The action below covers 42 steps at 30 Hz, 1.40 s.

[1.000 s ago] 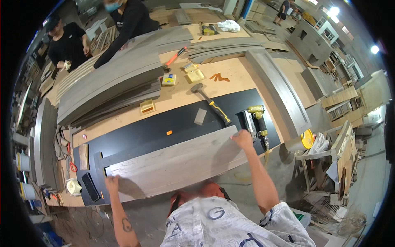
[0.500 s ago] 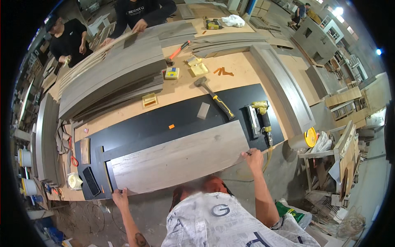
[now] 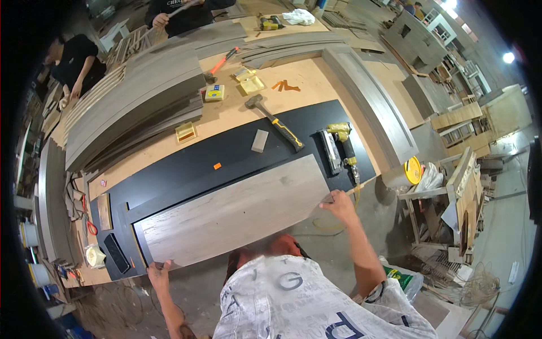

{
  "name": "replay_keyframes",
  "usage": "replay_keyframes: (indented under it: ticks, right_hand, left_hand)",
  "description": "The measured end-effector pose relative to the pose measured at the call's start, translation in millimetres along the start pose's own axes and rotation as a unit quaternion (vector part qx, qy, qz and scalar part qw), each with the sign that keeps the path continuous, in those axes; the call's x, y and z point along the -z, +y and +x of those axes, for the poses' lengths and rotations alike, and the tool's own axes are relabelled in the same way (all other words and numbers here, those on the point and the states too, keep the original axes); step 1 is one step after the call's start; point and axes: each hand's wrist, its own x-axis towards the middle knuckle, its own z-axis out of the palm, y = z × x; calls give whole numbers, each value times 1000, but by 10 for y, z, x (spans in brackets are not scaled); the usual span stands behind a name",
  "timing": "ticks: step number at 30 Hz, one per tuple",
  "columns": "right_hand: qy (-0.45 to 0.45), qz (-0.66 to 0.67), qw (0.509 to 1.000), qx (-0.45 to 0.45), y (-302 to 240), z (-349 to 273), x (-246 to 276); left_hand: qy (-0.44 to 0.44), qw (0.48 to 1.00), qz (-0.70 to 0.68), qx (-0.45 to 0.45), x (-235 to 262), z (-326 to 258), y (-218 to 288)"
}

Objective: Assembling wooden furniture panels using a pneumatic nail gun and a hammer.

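A long grey wood-grain panel (image 3: 237, 212) lies over the near edge of a black board (image 3: 186, 164). My left hand (image 3: 158, 270) pinches its near left corner, thumb and fingers closed on the edge. At the near right corner my right hand (image 3: 340, 206) grips the same panel. A narrow dark gap shows between the panel and a grey strip (image 3: 169, 204) along its far side. Beyond it lie a hammer (image 3: 278, 125) with a yellow-and-black handle and a small grey block (image 3: 259, 140). A yellow nail gun (image 3: 337, 147) rests near the panel's right end.
Stacked grey boards (image 3: 135, 107) fill the far left of the table. A grey frame piece (image 3: 372, 101) lies on the right. Red-handled scissors (image 3: 91, 227), a tape roll (image 3: 95, 256) and a black rectangular object (image 3: 117, 253) sit at left. Two people stand beyond the table.
My view has shifted, so the scene sits further left and mostly higher. The panel has come slightly toward me, leaving a gap at the strip. Both hands still hold it.
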Motion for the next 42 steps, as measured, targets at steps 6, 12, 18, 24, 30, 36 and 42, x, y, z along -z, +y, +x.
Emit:
replay_keyframes:
  ticks: [6, 12, 18, 24, 30, 36, 42]
  right_hand:
    - [23, -53, 995, 87, 227, -289, -87]
    - [-38, -99, 989, 103, 121, -248, 121]
    - [-76, -151, 977, 132, 123, -141, 92]
    - [-70, -132, 982, 120, 433, -168, -30]
    - [-47, -68, 987, 135, 436, -151, 32]
    - [-29, -81, 983, 162, 387, -110, -30]
    - [5, -68, 981, 184, 454, -107, -90]
  left_hand:
    - [-48, 969, -121, -209, 172, -306, -156]
    - [-52, 978, 93, -181, 127, -97, -218]
    - [-16, 957, 95, -275, 166, -69, -417]
    - [-41, 904, 253, -342, 205, -147, -236]
    - [-53, 957, 161, -236, 177, -245, -76]
    - [-19, 965, 96, -242, 161, -241, -222]
    - [-19, 966, 85, -244, 249, -281, -122]
